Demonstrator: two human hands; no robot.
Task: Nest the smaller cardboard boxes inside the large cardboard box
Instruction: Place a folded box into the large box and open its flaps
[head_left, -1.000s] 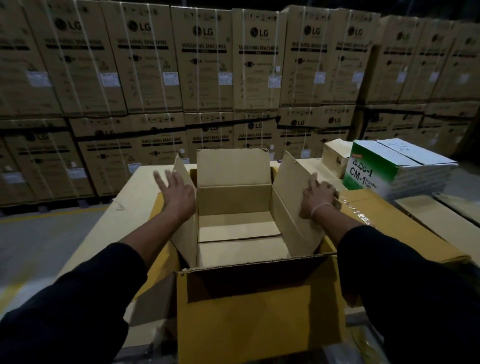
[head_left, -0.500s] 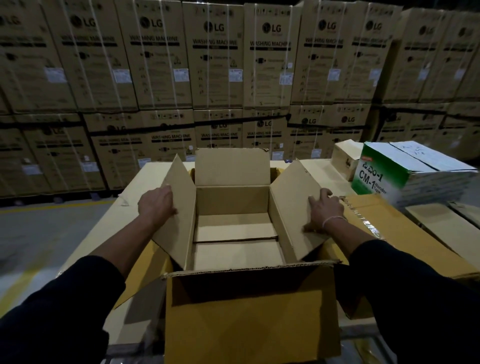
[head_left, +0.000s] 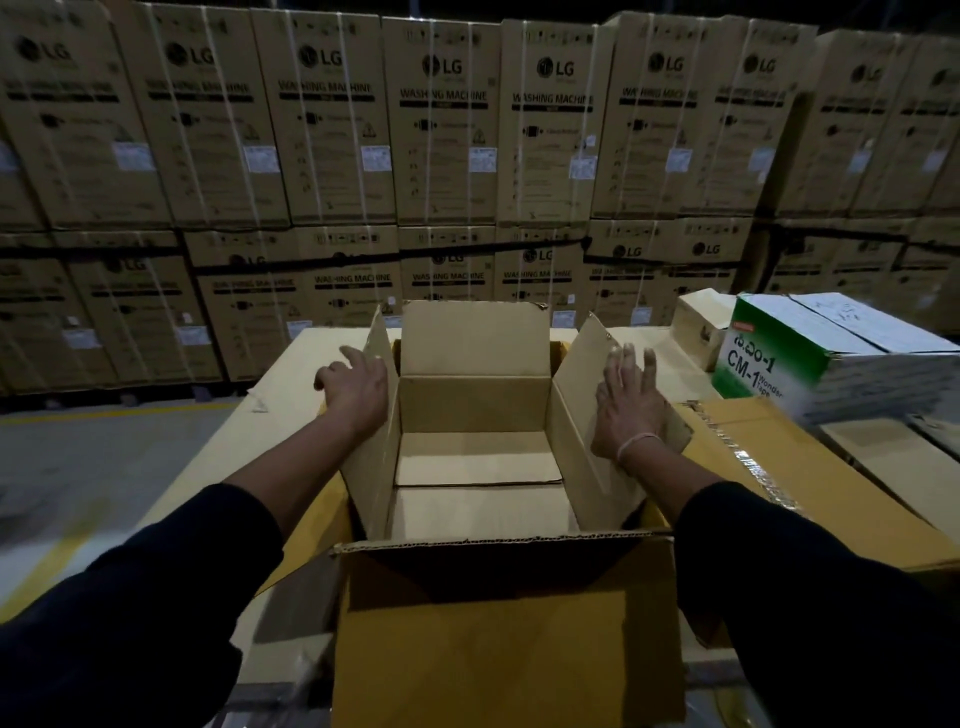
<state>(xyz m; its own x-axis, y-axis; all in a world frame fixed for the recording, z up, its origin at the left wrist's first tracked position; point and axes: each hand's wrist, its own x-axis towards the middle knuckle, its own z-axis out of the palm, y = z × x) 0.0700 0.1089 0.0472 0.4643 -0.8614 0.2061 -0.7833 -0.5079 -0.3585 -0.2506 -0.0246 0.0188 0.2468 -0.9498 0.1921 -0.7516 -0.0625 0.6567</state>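
Observation:
The large cardboard box (head_left: 493, 634) stands open right in front of me, its near wall facing the camera. Inside it sits a smaller plain cardboard box (head_left: 478, 462), open and empty, with its back flap standing up. My left hand (head_left: 356, 387) rests against the outside of the smaller box's left flap (head_left: 376, 415), fingers loosely bent. My right hand (head_left: 626, 400) lies flat with straight fingers on the outside of the right flap (head_left: 582, 415). Both side flaps stand almost upright between my hands.
A green and white CM-1 box (head_left: 810, 353) and a small brown box (head_left: 698, 327) sit at the right. Flattened cardboard (head_left: 769, 467) lies beside the big box. Stacked LG washing machine cartons (head_left: 447, 130) wall off the back. Bare floor (head_left: 104, 467) lies to the left.
My left hand came down from the air onto the left flap. Both hands have pushed the smaller box's side flaps from slanting outward to nearly upright.

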